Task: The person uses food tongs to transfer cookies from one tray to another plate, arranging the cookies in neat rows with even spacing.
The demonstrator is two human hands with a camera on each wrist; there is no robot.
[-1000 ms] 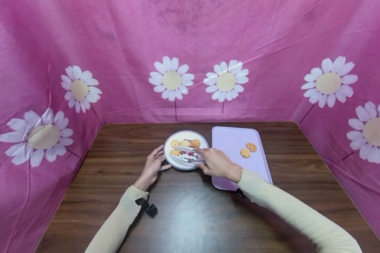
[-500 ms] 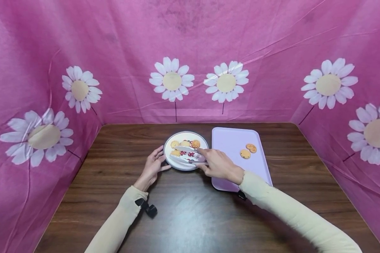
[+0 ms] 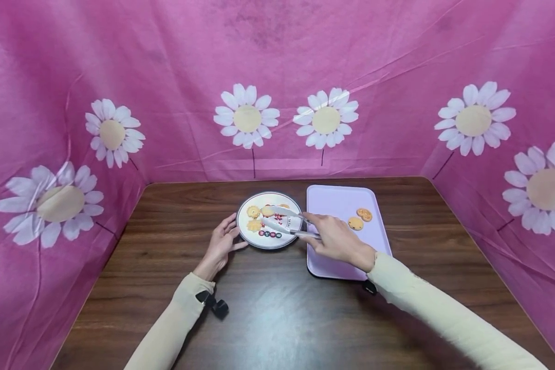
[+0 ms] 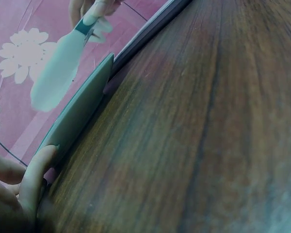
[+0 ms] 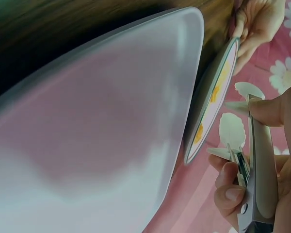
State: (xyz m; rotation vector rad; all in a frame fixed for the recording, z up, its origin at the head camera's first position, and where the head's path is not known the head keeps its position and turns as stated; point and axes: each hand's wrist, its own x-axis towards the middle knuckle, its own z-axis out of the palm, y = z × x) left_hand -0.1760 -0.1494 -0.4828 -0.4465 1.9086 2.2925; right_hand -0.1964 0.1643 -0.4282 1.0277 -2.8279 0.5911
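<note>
My left hand [image 3: 221,240] holds the left rim of a round white plate [image 3: 246,239] with a dark edge line, thumb on the near side and fingers on the far side. Several cookies [image 3: 253,225] lie on the plate, beside red and dark printing. My right hand [image 3: 339,239] grips a pair of tongs [image 3: 300,232] with pale flat tips. The tips are spread above the plate's right half, and no cookie shows between them. One tip partly hides a cookie [image 3: 284,206] at the back. In the right wrist view, thumb and fingers squeeze the tongs' [image 5: 263,170] metal arms.
A lilac tray [image 3: 321,200] lies right of the plate, under my right hand and wrist. Two cookies [image 3: 355,223] rest on it, one round and one twisted [image 3: 364,214]. Pink cloth [image 3: 287,46] with daisies walls the brown wooden table [image 3: 176,205] on three sides.
My right hand and the tongs have shifted right, uncovering the row of dark dots on the plate's near part and covering the spiral cookie. My left hand stays at the rim.
</note>
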